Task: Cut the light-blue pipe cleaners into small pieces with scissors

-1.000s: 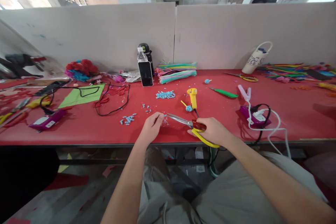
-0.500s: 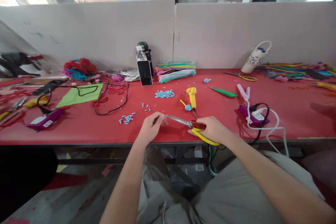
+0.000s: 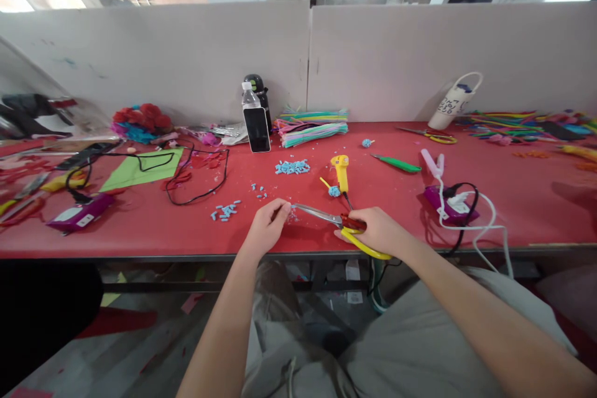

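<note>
My right hand (image 3: 373,229) is wrapped round the handles of a pair of scissors (image 3: 321,214) with yellow and red grips. The blades point left, and their tips meet the fingertips of my left hand (image 3: 269,224). Those fingers are pinched on a tiny light-blue piece, too small to make out well. Blue trimmings lie on the red table just under the tips. Cut blue pieces (image 3: 226,211) are scattered left of my left hand, and a denser pile of blue pieces (image 3: 293,166) lies farther back. A blue ball on a yellow stem (image 3: 334,191) rests beside a yellow glue gun (image 3: 342,173).
Behind stand a phone (image 3: 257,129), a bottle and bundled pipe cleaners (image 3: 313,127). To the right lie green-handled tweezers (image 3: 397,163), other scissors (image 3: 433,135) and a purple power strip (image 3: 448,206) with cables. A black cable loops over green paper (image 3: 144,168) on the left.
Almost nothing differs. Both hands and the scissors hold the same place, with the blade tips still at my left fingertips.
</note>
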{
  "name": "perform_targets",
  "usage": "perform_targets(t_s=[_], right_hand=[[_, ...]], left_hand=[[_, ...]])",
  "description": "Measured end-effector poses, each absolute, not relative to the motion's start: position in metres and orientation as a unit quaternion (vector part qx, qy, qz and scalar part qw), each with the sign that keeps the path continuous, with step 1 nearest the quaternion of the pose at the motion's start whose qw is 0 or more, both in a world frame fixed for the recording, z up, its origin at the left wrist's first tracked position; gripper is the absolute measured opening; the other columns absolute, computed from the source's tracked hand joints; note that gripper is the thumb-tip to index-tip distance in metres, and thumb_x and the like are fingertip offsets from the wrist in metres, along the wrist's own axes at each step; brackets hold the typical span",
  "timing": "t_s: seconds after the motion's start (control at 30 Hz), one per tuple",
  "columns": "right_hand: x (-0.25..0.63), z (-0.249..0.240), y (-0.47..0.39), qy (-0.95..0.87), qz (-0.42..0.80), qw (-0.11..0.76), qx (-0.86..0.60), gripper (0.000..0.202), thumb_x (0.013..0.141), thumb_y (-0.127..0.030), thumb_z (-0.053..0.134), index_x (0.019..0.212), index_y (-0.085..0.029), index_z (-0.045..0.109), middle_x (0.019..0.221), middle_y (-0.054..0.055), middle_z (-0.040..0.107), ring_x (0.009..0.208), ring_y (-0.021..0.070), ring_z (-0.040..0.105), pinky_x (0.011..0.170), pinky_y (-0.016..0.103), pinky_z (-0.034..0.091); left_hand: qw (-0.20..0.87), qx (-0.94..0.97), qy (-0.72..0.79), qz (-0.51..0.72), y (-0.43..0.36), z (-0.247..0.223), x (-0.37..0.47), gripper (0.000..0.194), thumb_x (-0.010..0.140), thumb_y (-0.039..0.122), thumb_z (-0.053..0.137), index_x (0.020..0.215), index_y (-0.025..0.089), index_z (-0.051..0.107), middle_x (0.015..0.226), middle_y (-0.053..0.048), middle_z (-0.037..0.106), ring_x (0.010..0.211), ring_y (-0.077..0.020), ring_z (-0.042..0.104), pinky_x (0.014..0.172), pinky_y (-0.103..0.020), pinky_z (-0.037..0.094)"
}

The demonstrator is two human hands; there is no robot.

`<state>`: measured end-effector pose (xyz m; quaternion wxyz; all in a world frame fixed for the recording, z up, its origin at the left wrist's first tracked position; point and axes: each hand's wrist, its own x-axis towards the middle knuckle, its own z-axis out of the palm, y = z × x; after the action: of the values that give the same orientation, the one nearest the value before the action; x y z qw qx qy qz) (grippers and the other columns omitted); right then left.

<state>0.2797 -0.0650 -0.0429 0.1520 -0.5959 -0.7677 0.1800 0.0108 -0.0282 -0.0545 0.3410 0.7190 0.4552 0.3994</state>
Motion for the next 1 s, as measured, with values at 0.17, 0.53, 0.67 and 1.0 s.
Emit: perform_targets(t_s=[0.17, 0.53, 0.67, 1.0], right_hand=[[0.2785, -0.0426, -0.0648, -0.77, 0.176, 0.152, -0.594, 0.04, 0.076, -0.058, 0.055, 0.068, -0.02, 0.062, 0.058, 0.001, 0.057, 0.054, 0.0133, 0.048, 0.051, 0.023, 0.028], [0.2789, -0.044, -0.0627, -0.766, 0.177, 0.142, -0.601, 0.041, 0.076, -0.061, 0.055, 0.071, -0.021, 0.065, 0.061, 0.002, 0.06, 0.057, 0.0144, 0.051, 0.051, 0.023, 0.029], [0.2782, -0.0445, -0.063, -0.764, 0.172, 0.142, -0.606, 0.038, 0.076, -0.057, 0.056, 0.07, -0.02, 0.064, 0.06, 0.002, 0.059, 0.056, 0.0142, 0.051, 0.051, 0.024, 0.028], [0.2777, -0.0425, -0.0655, -0.764, 0.176, 0.161, -0.6, 0.036, 0.077, -0.054, 0.056, 0.066, -0.02, 0.059, 0.057, 0.0, 0.056, 0.052, 0.012, 0.047, 0.05, 0.023, 0.027]], left_hand=[[0.347, 0.716, 0.453, 0.402, -0.0281, -0.0561, 0.0104, 0.031, 0.091, 0.042, 0.042, 0.072, 0.018, 0.049, 0.064, 0.002, 0.045, 0.062, -0.0118, 0.045, 0.061, -0.023, 0.036], [0.334, 0.724, 0.465, 0.386, -0.0303, -0.0539, 0.0121, 0.032, 0.092, 0.042, 0.04, 0.072, 0.018, 0.048, 0.065, 0.002, 0.046, 0.063, -0.0116, 0.045, 0.061, -0.022, 0.035], [0.332, 0.723, 0.467, 0.386, -0.0302, -0.0548, 0.0119, 0.033, 0.092, 0.043, 0.04, 0.072, 0.018, 0.048, 0.066, 0.002, 0.047, 0.064, -0.0121, 0.046, 0.062, -0.023, 0.036], [0.335, 0.72, 0.462, 0.395, -0.0298, -0.0549, 0.0114, 0.032, 0.092, 0.042, 0.04, 0.071, 0.018, 0.047, 0.064, 0.002, 0.044, 0.062, -0.0116, 0.044, 0.061, -0.023, 0.035]])
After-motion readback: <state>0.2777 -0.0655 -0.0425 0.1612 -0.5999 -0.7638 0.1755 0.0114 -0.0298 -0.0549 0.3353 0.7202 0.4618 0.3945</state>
